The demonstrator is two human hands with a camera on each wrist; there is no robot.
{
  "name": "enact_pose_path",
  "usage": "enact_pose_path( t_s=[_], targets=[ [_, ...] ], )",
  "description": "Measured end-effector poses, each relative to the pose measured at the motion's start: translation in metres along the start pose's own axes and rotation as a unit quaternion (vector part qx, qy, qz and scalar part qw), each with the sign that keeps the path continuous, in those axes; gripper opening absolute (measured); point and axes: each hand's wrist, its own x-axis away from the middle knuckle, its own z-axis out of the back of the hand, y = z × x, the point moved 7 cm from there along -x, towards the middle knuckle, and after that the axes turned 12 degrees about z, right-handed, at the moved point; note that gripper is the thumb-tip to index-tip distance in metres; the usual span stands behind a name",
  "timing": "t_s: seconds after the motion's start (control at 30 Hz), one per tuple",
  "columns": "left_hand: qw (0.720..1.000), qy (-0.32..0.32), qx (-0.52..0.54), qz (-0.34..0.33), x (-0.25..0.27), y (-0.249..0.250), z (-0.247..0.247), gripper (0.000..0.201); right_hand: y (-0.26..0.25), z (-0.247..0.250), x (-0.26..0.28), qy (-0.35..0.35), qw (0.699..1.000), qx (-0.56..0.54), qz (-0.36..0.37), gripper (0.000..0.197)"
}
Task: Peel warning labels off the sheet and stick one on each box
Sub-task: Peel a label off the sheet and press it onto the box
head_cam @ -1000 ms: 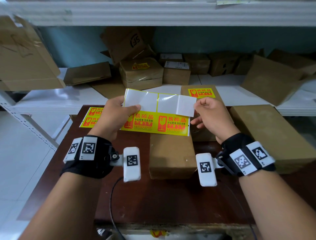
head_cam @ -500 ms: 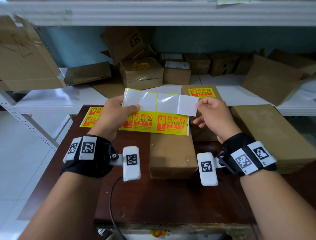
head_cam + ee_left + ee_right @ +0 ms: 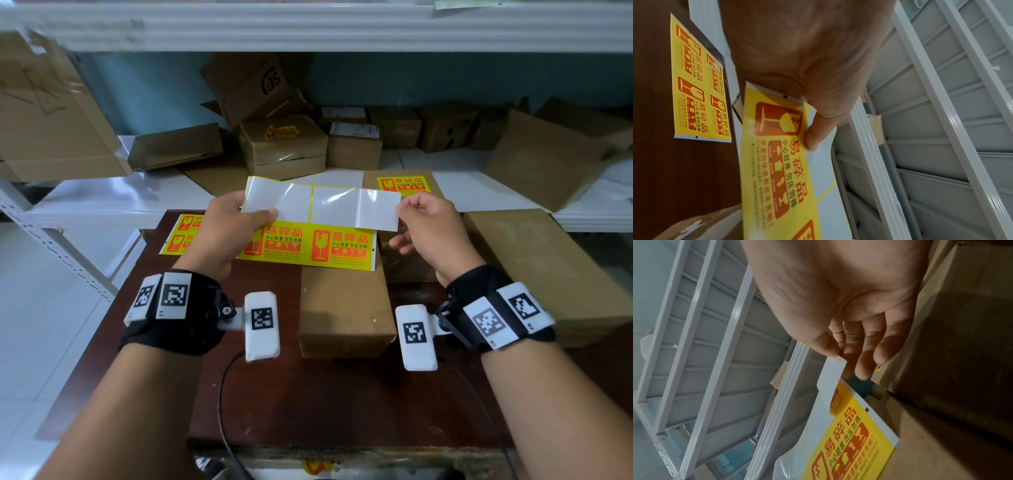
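My left hand (image 3: 262,215) holds a label sheet (image 3: 308,246) in the air by its left edge, thumb on top; the left wrist view shows the thumb (image 3: 815,138) pressed on the sheet (image 3: 777,162). The sheet's upper row is bare glossy backing; two yellow labels fill the lower row. My right hand (image 3: 403,209) pinches a half-peeled label (image 3: 378,209), white back toward me, at the sheet's upper right corner. In the right wrist view, thumb and forefinger (image 3: 838,353) pinch that label (image 3: 833,369). An unlabelled box (image 3: 344,308) lies below the sheet. Behind it sits a box (image 3: 404,174) bearing a yellow label.
A second label sheet (image 3: 180,236) lies at the far left of the dark wooden table (image 3: 308,394). A large flat box (image 3: 548,274) sits at the right. The white shelf (image 3: 102,198) behind carries several cartons, one (image 3: 282,144) with a yellow label.
My right hand has drawn the pinched label a little further right, off the backing. The left hand and the sheet have stayed almost still.
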Motion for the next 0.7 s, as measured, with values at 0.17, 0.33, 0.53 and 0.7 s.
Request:
enact_pose_path(
  t_s=[0.17,0.33,0.53,0.7],
  targets=[
    [1.000,0.000,0.000,-0.003,0.0002,0.0003,0.0008,0.014,-0.0005,0.0009,0.0001,0.004,1.000,-0.003,0.002,0.016],
    [1.000,-0.001,0.002,-0.003,0.0006,0.0014,0.0010,0.014,-0.0005,0.0012,0.0000,0.007,1.000,-0.005,0.004,0.016],
    [1.000,0.003,0.002,-0.003,0.0009,0.0016,0.0015,0.011,-0.0008,0.0024,-0.0004,0.011,1.000,-0.005,0.003,0.017],
    [1.000,0.007,0.003,-0.003,0.0009,0.0018,0.0029,0.011,-0.0004,0.0034,-0.0011,0.018,1.000,-0.003,0.004,0.018]
  ],
)
